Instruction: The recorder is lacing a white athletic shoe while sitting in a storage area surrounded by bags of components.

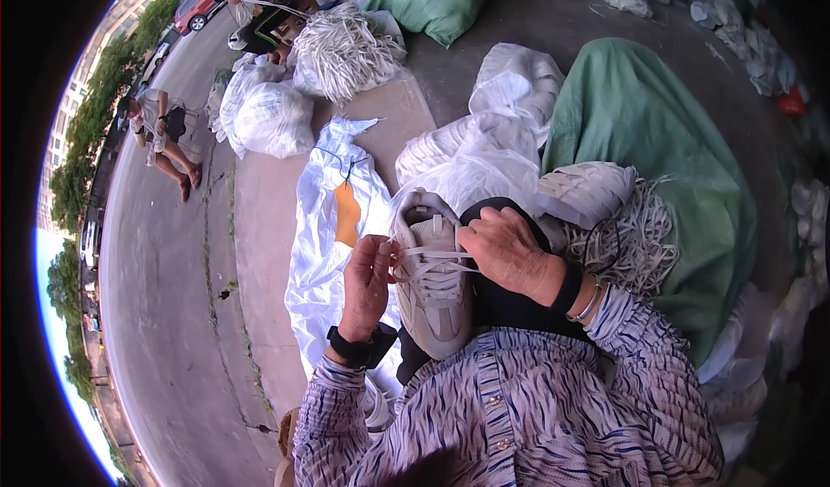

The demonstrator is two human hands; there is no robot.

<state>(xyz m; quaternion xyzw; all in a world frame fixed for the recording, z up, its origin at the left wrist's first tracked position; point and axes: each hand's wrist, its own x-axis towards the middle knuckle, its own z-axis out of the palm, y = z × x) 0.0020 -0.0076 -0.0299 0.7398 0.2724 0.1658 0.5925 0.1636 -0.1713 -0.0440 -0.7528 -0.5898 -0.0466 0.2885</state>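
A pale grey sneaker (438, 284) rests on my lap, its toe toward me and its opening away. White shoelace (430, 252) crosses the upper part of its tongue. On the sneaker's left side my left hand (370, 281) pinches one stretch of the lace between thumb and fingers. My right hand (508, 247) is closed at the shoe's right edge, with the lace running into its fingers. Both hands are level with the eyelets, one on each side. The exact fingertip grip of the right hand is partly hidden.
A heap of loose white laces (635, 243) lies to my right beside a large green sack (644, 159). Wrapped white bundles (519, 81) sit ahead. White sheeting (333, 271) spreads at my left. Farther off are a lace pile (346, 50), plastic bags (272, 120) and a seated person (160, 128).
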